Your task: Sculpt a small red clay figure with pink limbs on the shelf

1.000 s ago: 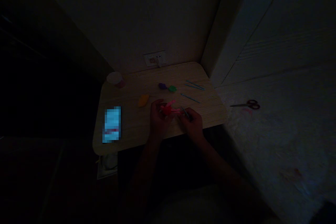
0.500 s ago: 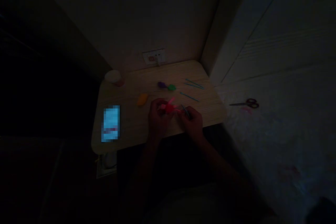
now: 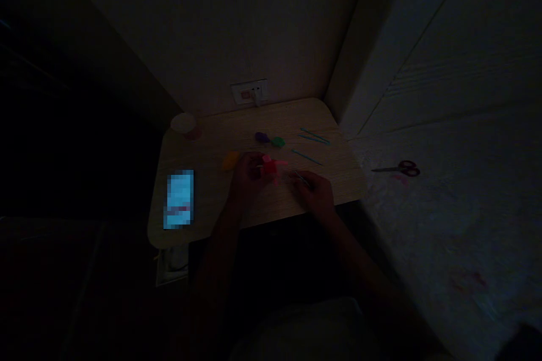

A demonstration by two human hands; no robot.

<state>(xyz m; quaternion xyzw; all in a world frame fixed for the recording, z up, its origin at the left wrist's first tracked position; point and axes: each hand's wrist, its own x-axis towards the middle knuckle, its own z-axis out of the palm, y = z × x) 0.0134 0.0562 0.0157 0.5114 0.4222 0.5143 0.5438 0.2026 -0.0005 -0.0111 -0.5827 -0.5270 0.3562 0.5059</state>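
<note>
In dim light, my left hand (image 3: 248, 177) is closed around a small red and pink piece (image 3: 269, 167) with pink strips sticking out; its material is hard to tell. To its right, my right hand (image 3: 315, 192) pinches a thin stick (image 3: 302, 179) that points up and left, apart from the red piece. Just beyond my left hand lies an orange lump (image 3: 230, 160), partly covered by the fingers. A purple lump (image 3: 262, 137) and a green lump (image 3: 278, 141) sit side by side farther back. Several thin blue-green sticks (image 3: 307, 157) lie behind my right hand.
The small wooden table (image 3: 212, 208) stands against a wall with a socket (image 3: 249, 92). A pale cup (image 3: 183, 122) is at its back left corner, a lit phone (image 3: 179, 199) at its left. Scissors (image 3: 398, 168) lie on the pale surface to the right.
My hands have drawn apart, the left moving left and slightly up with the red piece, which has turned. My right hand and its stick have shifted slightly right and away from it.
</note>
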